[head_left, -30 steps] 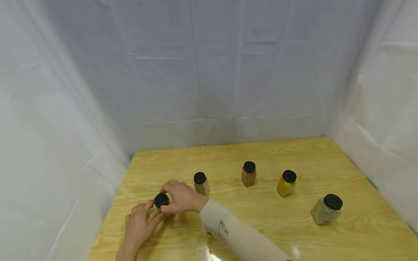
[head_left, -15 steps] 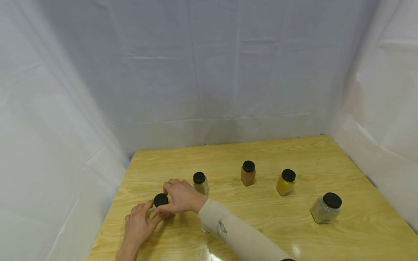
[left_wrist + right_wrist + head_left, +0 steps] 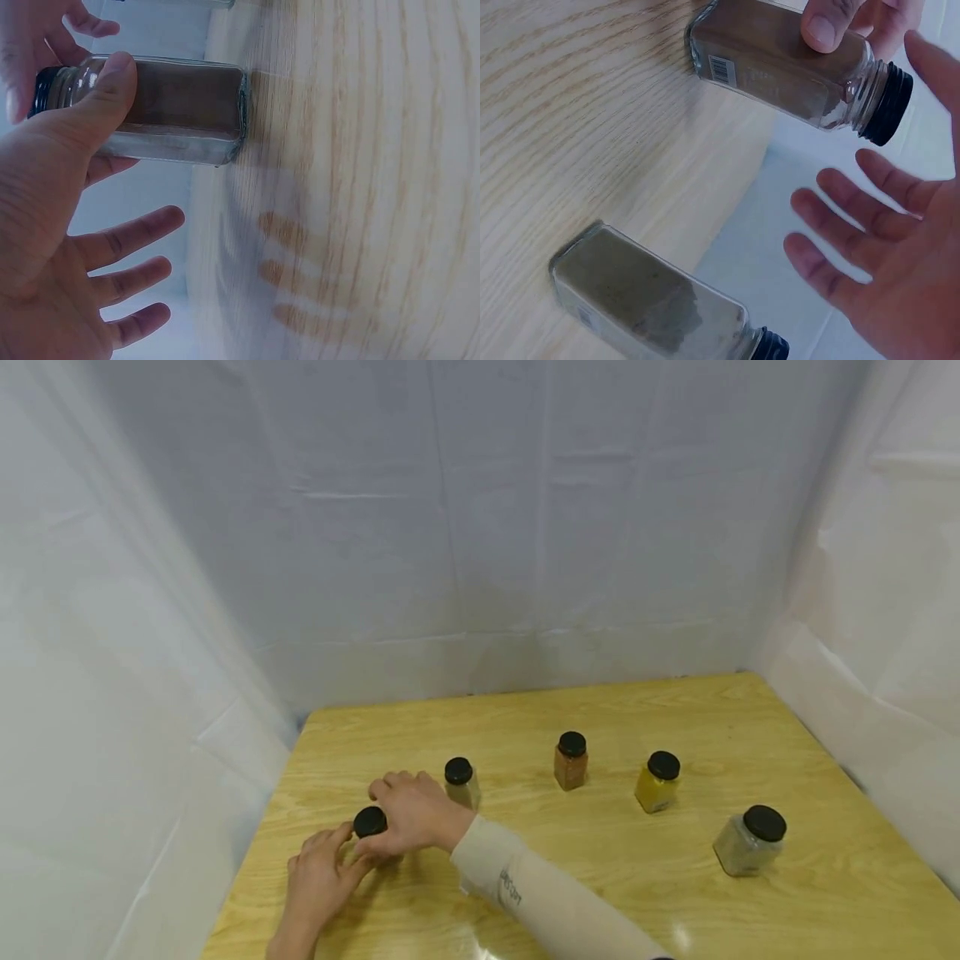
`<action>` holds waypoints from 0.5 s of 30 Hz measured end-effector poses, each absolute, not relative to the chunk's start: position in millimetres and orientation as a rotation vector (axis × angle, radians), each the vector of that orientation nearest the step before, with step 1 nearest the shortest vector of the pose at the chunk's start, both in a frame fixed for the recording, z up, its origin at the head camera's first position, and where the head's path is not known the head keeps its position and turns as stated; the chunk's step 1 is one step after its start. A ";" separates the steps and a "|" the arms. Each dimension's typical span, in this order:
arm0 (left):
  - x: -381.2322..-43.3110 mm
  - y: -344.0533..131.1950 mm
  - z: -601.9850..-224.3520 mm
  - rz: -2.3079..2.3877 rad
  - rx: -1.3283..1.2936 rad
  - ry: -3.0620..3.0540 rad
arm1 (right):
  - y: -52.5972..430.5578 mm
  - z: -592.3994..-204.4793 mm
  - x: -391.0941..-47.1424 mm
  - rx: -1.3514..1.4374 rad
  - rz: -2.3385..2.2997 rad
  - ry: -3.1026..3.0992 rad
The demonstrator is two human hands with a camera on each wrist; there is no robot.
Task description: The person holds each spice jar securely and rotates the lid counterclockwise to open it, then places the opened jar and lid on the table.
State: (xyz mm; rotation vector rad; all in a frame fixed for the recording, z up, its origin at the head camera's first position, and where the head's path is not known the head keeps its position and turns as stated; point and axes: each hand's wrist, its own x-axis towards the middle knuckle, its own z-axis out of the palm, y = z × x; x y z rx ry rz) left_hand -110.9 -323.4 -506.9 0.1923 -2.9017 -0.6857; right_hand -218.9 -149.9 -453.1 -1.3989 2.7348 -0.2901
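A square glass jar of brown powder (image 3: 187, 97) with a black screw lid (image 3: 889, 105) stands upright near the table's left side. My left hand (image 3: 318, 881) pinches the jar's body between thumb and index finger, while its other fingers (image 3: 135, 281) spread free below. Around the lid hovers my right hand (image 3: 416, 814), thumb on one side and fingers loosely bent on the other. In the right wrist view there are gaps between these fingers (image 3: 832, 217) and the lid. Just beyond the right hand stands a jar of greenish-grey powder (image 3: 637, 292).
Farther right on the wooden table (image 3: 525, 718) stand a jar of reddish-brown powder (image 3: 571, 768), a jar of yellow powder (image 3: 656, 789) and a larger jar of pale grey content (image 3: 742, 847). All have black lids. White sheeting (image 3: 480, 527) encloses the table's back and sides.
The right hand shifts slightly at the lid, its far fingers moving a little left since half a second ago. The left hand and the jar stay in place.
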 end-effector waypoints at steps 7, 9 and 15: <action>-111.5 -323.6 -506.7 -0.712 0.222 -2.925 | -149.5 -451.8 -216.0 -1.444 -0.208 2.806; -112.0 -324.2 -507.1 -0.713 0.228 -2.924 | -149.1 -450.9 -216.4 -1.461 -0.267 2.766; -111.3 -324.5 -509.5 -0.707 0.223 -2.926 | -147.2 -448.2 -216.2 -1.459 -0.350 2.679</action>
